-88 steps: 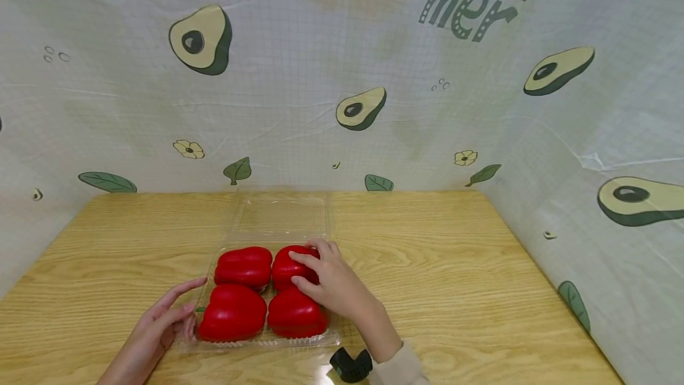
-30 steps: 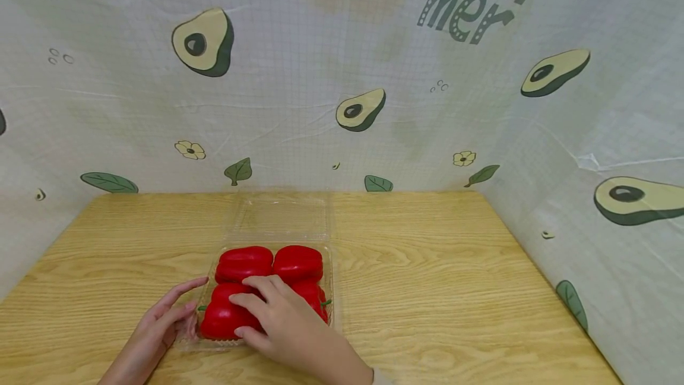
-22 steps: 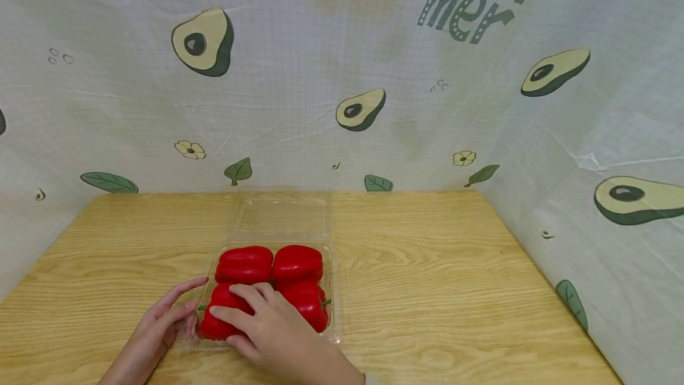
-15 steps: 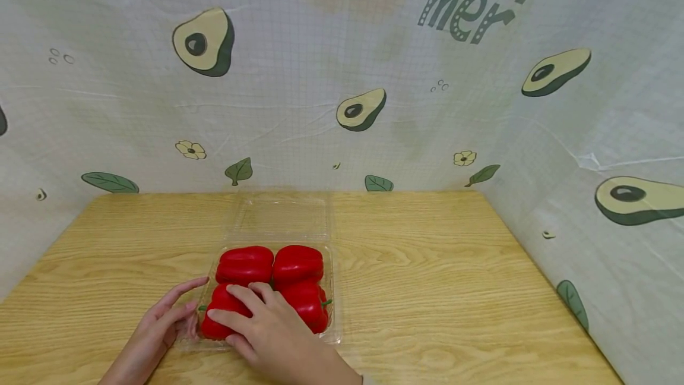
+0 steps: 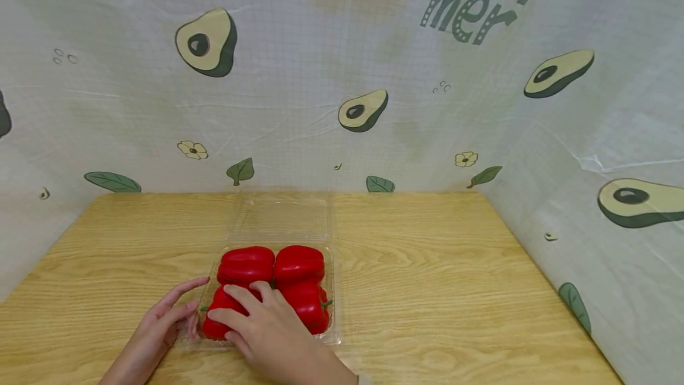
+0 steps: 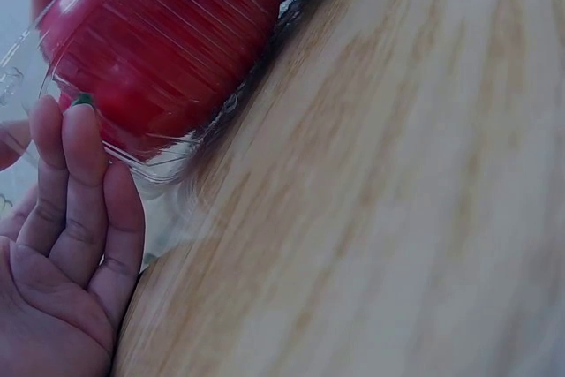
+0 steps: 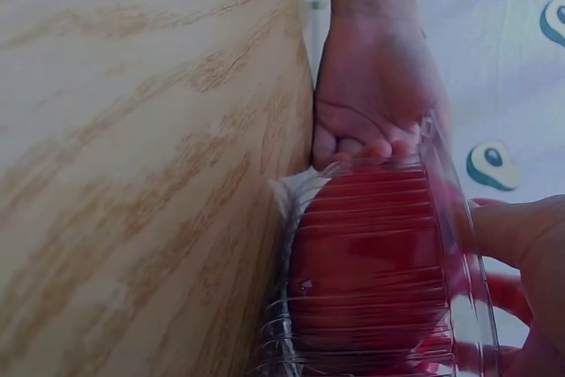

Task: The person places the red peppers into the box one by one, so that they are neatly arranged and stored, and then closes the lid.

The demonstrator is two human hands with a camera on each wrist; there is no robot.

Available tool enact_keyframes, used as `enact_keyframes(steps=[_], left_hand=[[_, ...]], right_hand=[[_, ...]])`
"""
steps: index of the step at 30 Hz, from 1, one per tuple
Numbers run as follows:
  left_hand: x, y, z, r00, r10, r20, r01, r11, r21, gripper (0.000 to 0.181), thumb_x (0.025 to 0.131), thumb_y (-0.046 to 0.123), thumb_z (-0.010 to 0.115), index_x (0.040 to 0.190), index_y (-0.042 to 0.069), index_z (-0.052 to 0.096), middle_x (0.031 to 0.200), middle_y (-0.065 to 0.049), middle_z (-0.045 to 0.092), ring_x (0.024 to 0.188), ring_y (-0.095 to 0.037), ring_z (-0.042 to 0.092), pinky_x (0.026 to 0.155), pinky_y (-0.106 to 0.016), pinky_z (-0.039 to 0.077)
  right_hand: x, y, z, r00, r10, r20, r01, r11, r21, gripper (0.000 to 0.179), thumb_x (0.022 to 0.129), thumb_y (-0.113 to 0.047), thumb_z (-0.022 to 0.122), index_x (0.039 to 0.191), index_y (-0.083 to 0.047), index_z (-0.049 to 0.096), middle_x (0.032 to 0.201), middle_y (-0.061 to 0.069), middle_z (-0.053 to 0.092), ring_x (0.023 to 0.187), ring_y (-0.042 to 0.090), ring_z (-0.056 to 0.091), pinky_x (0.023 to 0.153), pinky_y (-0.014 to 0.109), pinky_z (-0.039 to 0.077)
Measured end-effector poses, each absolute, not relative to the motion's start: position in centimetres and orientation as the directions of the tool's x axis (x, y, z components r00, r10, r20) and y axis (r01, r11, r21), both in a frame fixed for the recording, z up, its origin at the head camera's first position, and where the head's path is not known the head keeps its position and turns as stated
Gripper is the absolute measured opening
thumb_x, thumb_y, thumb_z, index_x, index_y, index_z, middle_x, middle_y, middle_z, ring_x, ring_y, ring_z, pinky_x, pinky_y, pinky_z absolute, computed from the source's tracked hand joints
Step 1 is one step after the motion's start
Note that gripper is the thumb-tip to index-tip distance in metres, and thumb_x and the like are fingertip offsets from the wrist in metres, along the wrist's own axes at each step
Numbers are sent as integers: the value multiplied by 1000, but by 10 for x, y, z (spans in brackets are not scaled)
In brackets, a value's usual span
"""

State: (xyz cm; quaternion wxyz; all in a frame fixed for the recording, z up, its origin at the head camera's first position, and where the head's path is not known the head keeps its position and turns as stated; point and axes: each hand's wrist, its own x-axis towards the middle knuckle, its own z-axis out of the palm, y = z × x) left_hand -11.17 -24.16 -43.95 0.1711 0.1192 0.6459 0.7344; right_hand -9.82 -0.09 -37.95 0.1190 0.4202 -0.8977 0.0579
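Observation:
A clear plastic clamshell box (image 5: 335, 328) on the table holds several red bell peppers in two rows. My right hand (image 5: 275, 331) lies over the near left bell pepper (image 5: 215, 329), fingers and thumb curled round it. That pepper's green stem (image 6: 82, 99) points at the box's left wall. To its right, the near right pepper (image 5: 310, 305) shows its stem on the right side. Behind them sit the far left pepper (image 5: 246, 263) and the far right pepper (image 5: 299, 263). My left hand (image 5: 160, 325) touches the box's left side with fairly straight fingers.
The box's transparent lid (image 5: 283, 215) lies folded back behind it, near the table's far edge. Wood-grained table (image 5: 438, 290) extends to both sides. A pale curtain (image 5: 288, 46) printed with avocados hangs behind and along the sides.
My right hand has moved from the far right pepper to the near left one, lately shifting slightly left. The near right pepper's stem now shows on its right. My left hand has stayed put.

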Motion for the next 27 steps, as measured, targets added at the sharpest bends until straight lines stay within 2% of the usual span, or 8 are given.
enact_keyframes(steps=[14, 22, 27], left_hand=[[-112, -242, -442, -926, 370, -76, -110, -73, 991, 38, 103, 15, 28, 137, 28, 38, 69, 4, 57, 66, -18, 57, 70, -29, 52], [-113, -242, -441, -928, 356, -107, -135, -55, 989, 38, 103, 17, 30, 137, 30, 38, 71, 3, 57, 66, -19, 57, 70, -28, 52], [-112, -241, -441, -927, 356, -114, -143, -57, 988, 38, 103, 17, 31, 137, 31, 38, 71, 3, 57, 66, -20, 58, 71, -28, 53]], right_hand=[[-98, -3, -375, -638, -743, 202, -757, 653, 13, 48, 88, -36, 61, 133, -41, 42, 144, -10, 37, 113, 12, 42, 92, 22, 44], [-99, -4, -374, -625, -761, 173, -769, 639, 32, 55, 87, -29, 64, 135, -41, 40, 145, -10, 35, 109, 13, 41, 90, 21, 44], [-100, -3, -372, -622, -768, 150, -775, 632, 21, 60, 84, -30, 67, 136, -41, 40, 146, -10, 33, 112, 14, 40, 92, 23, 43]])
